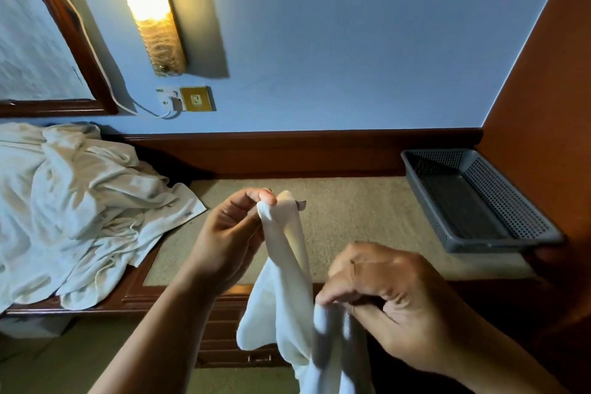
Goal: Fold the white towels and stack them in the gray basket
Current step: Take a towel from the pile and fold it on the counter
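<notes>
White towel (287,269) is held in the air at 6 o'clock, over the front edge of the desk (351,217). Left hand (230,233) pinches its upper corner between thumb and fingertips. Right hand (390,294), lower and toward 5 o'clock, pinches a bunched edge with curled fingers; the cloth hangs below both grips. Gray basket (502,198) sits on the desk at 3 o'clock, well apart from the towel. An unfolded towel pile (80,201) lies at 9 o'clock.
</notes>
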Tool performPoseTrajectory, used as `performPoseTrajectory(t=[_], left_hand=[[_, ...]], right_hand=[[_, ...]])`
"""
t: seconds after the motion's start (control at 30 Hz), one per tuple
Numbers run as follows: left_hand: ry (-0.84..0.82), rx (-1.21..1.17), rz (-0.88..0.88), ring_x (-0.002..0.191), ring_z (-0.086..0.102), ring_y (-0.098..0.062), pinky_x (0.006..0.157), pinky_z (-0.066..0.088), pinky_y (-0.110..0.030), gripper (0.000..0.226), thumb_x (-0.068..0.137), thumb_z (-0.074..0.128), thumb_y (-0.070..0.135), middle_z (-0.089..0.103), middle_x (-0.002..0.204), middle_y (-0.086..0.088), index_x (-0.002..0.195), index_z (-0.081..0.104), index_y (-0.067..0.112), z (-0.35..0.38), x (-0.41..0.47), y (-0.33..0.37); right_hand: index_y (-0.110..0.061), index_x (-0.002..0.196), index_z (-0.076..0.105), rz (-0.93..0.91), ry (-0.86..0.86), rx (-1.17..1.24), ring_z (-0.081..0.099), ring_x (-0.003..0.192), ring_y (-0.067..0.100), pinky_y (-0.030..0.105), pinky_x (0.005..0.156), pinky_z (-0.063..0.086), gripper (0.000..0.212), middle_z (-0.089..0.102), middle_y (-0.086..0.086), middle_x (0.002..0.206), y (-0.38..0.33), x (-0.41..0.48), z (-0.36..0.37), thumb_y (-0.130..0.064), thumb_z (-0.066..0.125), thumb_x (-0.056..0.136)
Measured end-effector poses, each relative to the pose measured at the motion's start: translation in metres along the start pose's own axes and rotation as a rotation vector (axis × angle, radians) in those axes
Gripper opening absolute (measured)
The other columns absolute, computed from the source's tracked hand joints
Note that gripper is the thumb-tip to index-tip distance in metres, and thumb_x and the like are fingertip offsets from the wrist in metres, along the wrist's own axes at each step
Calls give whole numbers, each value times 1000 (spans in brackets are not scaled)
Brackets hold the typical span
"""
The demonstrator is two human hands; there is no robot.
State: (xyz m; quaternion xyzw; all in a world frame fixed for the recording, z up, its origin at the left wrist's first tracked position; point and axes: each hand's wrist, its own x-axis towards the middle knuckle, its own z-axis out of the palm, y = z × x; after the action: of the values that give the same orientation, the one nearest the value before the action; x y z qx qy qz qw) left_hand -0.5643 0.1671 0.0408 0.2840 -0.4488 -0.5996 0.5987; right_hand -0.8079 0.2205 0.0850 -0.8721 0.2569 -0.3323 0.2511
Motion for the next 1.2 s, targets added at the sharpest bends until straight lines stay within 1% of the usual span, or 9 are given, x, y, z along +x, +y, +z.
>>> performPoseTrajectory(t=[0.13, 0.33, 0.43, 0.53, 0.63, 0.8, 1.0, 1.1, 1.2], left_hand=[[-133, -44, -21, 101, 62, -27, 82, 50, -29, 6, 88, 73, 19, 59, 102, -5, 89, 74, 14, 28, -8, 7], [-132, -167, -57, 89, 67, -20, 79, 55, -29, 28, 76, 88, 25, 68, 103, -10, 97, 77, 12, 61, -19, 1], [19, -306, -158, 80, 65, -24, 70, 54, -34, 63, 60, 98, 28, 68, 99, -17, 112, 67, 10, 71, -28, -9], [89, -268, -225, 75, 47, -28, 67, 36, -36, 57, 59, 98, 35, 56, 89, -21, 96, 64, 9, 73, -33, -18], [89, -206, -219, 94, 46, -39, 77, 38, -44, 71, 71, 90, 45, 55, 109, -28, 110, 61, -8, 75, -38, -19], [86, 88, -54, 113, 67, -39, 100, 51, -47, 34, 80, 80, 29, 72, 113, -24, 102, 77, 3, 74, -36, -8], [96, 365, 15, 83, 72, -9, 71, 52, -17, 24, 84, 65, 20, 78, 91, -7, 96, 77, 3, 77, -36, 2], [60, 450, 25, 92, 73, -11, 78, 53, -17, 19, 88, 63, 11, 79, 96, -4, 99, 78, 10, 79, -36, 3], [71, 565, 56, 99, 73, -12, 86, 56, -25, 27, 91, 65, 3, 79, 99, 4, 99, 80, 24, 79, -36, 2]], right_hand=[[-9, 88, 78, -153, 415, -126, 70, 89, 13, 27, 75, 54, 11, 70, -2, 93, -2, 14, -12, -2, 82, 81], [-9, 78, 76, -132, 616, -118, 69, 85, 12, 23, 74, 52, 14, 69, 0, 90, 8, 29, -4, -9, 88, 73], [-9, 77, 76, -90, 643, -155, 65, 77, 11, 20, 69, 49, 10, 64, -1, 83, 16, 24, 4, -9, 86, 75], [-10, 78, 75, -48, 660, -163, 64, 75, 9, 18, 67, 49, 8, 64, -5, 80, 20, 19, 13, -12, 83, 79], [-10, 80, 75, -11, 686, -158, 67, 78, 9, 20, 68, 51, 10, 67, -7, 82, 23, 16, 17, -15, 84, 80], [-15, 84, 76, 25, 693, -117, 68, 80, 11, 25, 67, 52, 11, 70, -10, 84, 24, 17, 13, -25, 80, 83], [-28, 96, 74, 254, 615, 108, 69, 75, 12, 19, 66, 54, 28, 71, -10, 78, 17, 17, 8, -34, 84, 71], [-36, 111, 71, 415, 476, 298, 70, 77, 11, 23, 72, 58, 46, 71, -7, 82, 21, 15, 0, -41, 82, 67], [-36, 95, 75, 368, 473, 141, 70, 83, 9, 21, 71, 57, 21, 73, -12, 86, 23, 13, -3, -37, 80, 74]])
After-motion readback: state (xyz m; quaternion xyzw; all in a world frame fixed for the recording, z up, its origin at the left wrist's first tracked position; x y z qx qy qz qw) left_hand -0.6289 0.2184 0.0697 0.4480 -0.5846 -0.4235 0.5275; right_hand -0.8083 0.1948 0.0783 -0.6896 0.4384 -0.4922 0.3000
